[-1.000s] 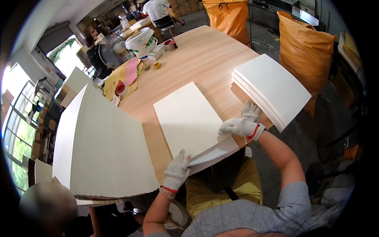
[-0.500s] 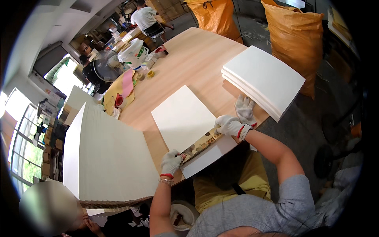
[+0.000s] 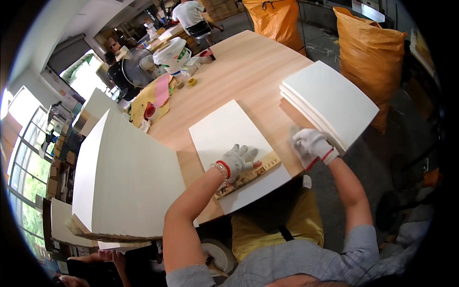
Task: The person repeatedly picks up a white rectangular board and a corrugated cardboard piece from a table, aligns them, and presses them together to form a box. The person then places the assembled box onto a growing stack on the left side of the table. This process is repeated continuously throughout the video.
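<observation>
- Left hand [image 3: 239, 161], spread flat, presses the board [image 3: 224, 130]; uneven pressure could crease the strip [image 3: 248, 176].
- Right hand [image 3: 313, 142] grips a glove [image 3: 301, 155]; dragging it could nudge the stack [image 3: 332, 105].

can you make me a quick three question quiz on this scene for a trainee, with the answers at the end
1. Count: how many large orange sacks stand beside the table?
2. True or false: the left hand rests on the tall stack at the left.
3. Choose: which of these is nearest to the right hand?
a) the white bucket
b) the low stack of white sheets
c) the pink strip of paper

Key:
1. Two.
2. False; it rests, gloved and with fingers spread, over the single white sheet with a printed strip along its near side.
3. b
</observation>
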A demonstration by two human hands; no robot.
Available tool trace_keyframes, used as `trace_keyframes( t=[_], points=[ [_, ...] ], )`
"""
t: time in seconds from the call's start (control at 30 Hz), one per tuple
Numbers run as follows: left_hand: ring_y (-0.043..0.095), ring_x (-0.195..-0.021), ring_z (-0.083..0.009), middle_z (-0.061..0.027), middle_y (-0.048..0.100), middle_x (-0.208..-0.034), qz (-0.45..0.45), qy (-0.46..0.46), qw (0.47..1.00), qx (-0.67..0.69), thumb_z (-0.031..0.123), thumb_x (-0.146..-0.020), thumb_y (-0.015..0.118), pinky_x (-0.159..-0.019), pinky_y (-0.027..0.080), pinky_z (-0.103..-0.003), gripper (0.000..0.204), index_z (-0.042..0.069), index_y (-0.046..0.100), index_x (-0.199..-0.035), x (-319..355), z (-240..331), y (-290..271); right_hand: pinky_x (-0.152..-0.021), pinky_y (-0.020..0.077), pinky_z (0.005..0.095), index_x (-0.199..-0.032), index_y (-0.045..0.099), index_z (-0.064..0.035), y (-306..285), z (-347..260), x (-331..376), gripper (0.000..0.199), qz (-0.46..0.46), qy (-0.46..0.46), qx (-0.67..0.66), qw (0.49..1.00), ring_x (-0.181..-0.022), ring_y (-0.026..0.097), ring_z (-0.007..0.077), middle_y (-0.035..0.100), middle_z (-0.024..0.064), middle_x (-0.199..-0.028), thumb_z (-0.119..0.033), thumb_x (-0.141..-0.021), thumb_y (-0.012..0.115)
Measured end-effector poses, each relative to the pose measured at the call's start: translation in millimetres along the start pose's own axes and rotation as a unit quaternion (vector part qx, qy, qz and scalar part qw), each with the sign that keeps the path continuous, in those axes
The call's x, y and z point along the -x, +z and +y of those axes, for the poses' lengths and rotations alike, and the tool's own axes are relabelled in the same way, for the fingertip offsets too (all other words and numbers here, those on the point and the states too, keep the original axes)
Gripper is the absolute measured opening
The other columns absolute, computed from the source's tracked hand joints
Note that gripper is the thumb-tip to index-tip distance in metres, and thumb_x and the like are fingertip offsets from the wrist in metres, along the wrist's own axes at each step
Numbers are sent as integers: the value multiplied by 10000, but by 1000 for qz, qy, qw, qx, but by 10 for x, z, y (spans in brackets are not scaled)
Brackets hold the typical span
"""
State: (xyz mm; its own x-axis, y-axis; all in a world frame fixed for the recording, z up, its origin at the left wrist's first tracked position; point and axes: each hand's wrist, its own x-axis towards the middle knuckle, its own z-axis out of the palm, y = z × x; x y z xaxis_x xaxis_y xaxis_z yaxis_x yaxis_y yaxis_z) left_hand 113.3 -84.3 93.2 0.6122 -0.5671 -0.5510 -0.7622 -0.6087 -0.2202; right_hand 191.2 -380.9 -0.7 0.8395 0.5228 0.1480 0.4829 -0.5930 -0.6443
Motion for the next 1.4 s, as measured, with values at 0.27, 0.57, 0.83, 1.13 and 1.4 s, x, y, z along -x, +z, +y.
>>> trace_keyframes(
  t=[0.27, 0.57, 0.83, 1.13, 1.4],
  points=[
    [313, -1331, -354, -105, 258, -1512, 99, 34, 994, 32, 279, -557, 814, -1066, 324, -394, 978, 422, 360, -1411, -189, -181, 528, -738, 504, 338, -922, 631, -118, 1224, -1459, 21, 149, 5, -394, 83, 915, -926, 597, 216, 617, 31, -1000, -189, -816, 555],
    [244, -1376, -375, -82, 159, -1553, -47, -15, 994, 95, 85, -435, 855, -1103, 343, -385, 1192, 483, 294, -1408, 0, -92, -67, -515, 482, 356, -760, 617, -87, 2220, -2268, 1, 103, 121, -378, 31, 917, -724, 582, 221, 582, 69, -795, -180, -723, 592],
    [128, -1424, -382, -90, 140, -1563, 0, 6, 999, 35, 145, -587, 793, -1149, 223, -419, 1090, 469, 203, -1444, -140, -105, 342, -580, 516, 372, -928, 672, -101, 872, -999, 71, 233, -60, -298, 134, 943, -682, 645, 253, 654, 105, -808, -293, -874, 551],
    [433, -1228, -263, -102, 355, -1441, 49, -58, 997, 14, 249, -735, 709, -1061, 286, -436, 700, 271, 433, -1377, 87, -14, 312, -1002, 257, 580, -1154, 565, -146, 355, -947, -227, 414, 3, 137, 214, 967, -1248, 350, 453, 476, 161, -1330, -409, -836, 530],
    [606, -804, -201, -122, 618, -1053, 201, -116, 288, 929, 394, -942, 544, -737, 522, -351, 484, 22, 515, -1251, 316, 1211, 1195, -1127, 132, 526, -1146, 599, -20, 732, -642, -739, 705, -46, 205, 93, 973, -1365, 247, 464, 456, 283, -1354, -639, -826, 491]
  ],
)
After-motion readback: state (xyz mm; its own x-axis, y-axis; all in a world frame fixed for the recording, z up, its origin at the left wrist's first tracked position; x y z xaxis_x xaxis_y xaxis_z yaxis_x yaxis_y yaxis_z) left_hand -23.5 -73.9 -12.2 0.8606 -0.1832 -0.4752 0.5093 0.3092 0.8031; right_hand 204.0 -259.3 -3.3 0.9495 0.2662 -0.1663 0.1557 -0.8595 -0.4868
